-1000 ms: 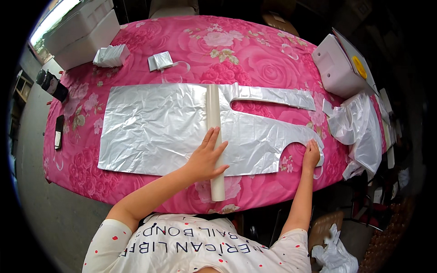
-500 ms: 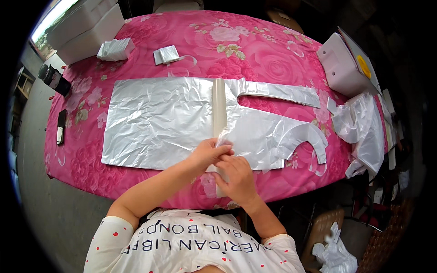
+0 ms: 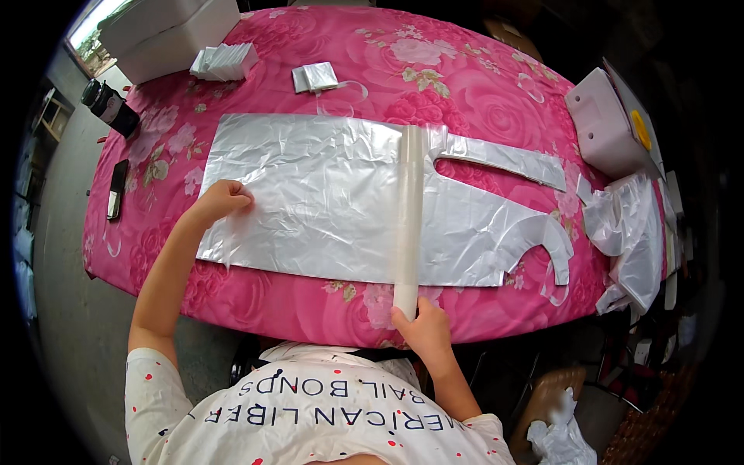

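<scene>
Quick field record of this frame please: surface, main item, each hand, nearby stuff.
surface: table with pink floral cloth
main item: silver plastic apron sheet, lying flat
across it: pale roll, lying from far edge to near edge
left hand: pressing the sheet's left edge
right hand: gripping the roll's near end
nearby: folded silver packets, white box, phone

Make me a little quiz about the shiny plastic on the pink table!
1. True or false: the left hand rests on the silvery plastic sheet.
2. What does the right hand hold? A) the black phone B) the near end of the pale roll C) the white box
3. What pattern is on the pink tablecloth?

Key: 1 true; 2 B; 3 flowers.
</scene>
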Action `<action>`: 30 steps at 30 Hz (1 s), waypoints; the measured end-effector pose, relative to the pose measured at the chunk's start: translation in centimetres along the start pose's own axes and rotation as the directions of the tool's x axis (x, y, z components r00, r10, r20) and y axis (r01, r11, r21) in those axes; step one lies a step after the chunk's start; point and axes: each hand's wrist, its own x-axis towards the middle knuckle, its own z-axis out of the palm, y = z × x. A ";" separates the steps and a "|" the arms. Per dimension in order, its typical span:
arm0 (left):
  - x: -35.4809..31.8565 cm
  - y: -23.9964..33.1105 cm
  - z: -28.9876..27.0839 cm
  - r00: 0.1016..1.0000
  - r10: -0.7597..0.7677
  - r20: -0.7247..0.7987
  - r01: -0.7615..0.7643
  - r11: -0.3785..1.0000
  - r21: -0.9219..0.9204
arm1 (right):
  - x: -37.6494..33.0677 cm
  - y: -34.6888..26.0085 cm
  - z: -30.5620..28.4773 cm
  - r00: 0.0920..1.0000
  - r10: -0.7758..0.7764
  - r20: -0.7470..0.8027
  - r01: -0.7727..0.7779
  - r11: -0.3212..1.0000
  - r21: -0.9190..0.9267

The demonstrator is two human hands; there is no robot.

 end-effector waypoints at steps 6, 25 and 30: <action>-0.3 1.4 2.3 0.885 0.408 -0.224 -0.196 0.763 0.617 | -0.5 0.9 -1.0 1.000 0.010 -0.013 -0.010 1.000 -0.014; 0.1 6.3 25.4 0.561 0.815 0.144 -0.673 0.348 0.652 | 5.3 -0.6 -4.2 0.944 -0.141 0.297 0.226 0.933 -0.278; -0.5 7.2 25.1 0.567 0.804 0.179 -0.673 0.327 0.663 | 16.9 -2.1 -5.9 0.980 -0.124 0.156 0.127 0.992 -0.008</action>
